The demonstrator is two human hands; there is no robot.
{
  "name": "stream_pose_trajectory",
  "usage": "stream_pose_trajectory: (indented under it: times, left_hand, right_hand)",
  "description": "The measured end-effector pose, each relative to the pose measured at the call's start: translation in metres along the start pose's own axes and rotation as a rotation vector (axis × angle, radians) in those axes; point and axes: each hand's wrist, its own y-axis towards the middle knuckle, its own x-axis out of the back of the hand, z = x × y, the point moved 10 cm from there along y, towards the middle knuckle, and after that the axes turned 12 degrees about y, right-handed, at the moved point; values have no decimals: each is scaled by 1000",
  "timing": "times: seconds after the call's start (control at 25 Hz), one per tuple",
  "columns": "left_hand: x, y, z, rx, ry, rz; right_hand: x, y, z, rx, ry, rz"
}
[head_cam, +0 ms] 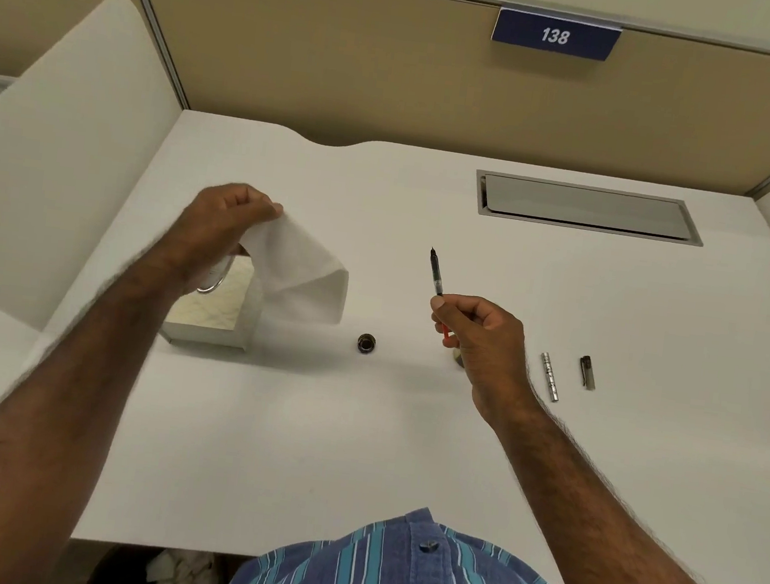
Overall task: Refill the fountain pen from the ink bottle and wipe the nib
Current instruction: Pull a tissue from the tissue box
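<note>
My right hand (480, 346) grips the fountain pen's inner section (436, 273), nib pointing up and away, a red converter end showing under my fingers. My left hand (222, 225) pinches a white tissue (300, 277) that hangs above the tissue box (207, 315). The open ink bottle (366, 343) stands on the white desk (357, 432) between my two hands. A small object, perhaps the bottle's cap, is mostly hidden behind my right hand. To the right lie the silver pen barrel (549, 377) and the dark pen cap (588, 372).
A grey cable hatch (589, 207) is set into the desk at the back right. Beige partition walls with a blue "138" sign (555, 35) surround the desk. A white side panel (54, 148) stands at the left.
</note>
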Motion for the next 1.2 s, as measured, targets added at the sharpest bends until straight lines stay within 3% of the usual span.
stream_pose_trajectory:
  times: [0.24, 0.52, 0.88, 1.2]
  left_hand:
    - [-71, -35, 60, 266, -103, 120]
    - [-135, -71, 122, 450, 11, 228]
    - [-150, -98, 136, 554, 44, 67]
    - [-173, -130, 148, 718, -202, 12]
  right_hand:
    - [30, -3, -2, -35, 34, -8]
    - [53, -1, 1, -45, 5, 16]
    - [59, 7, -1, -53, -19, 44]
    - [53, 7, -5, -72, -16, 92]
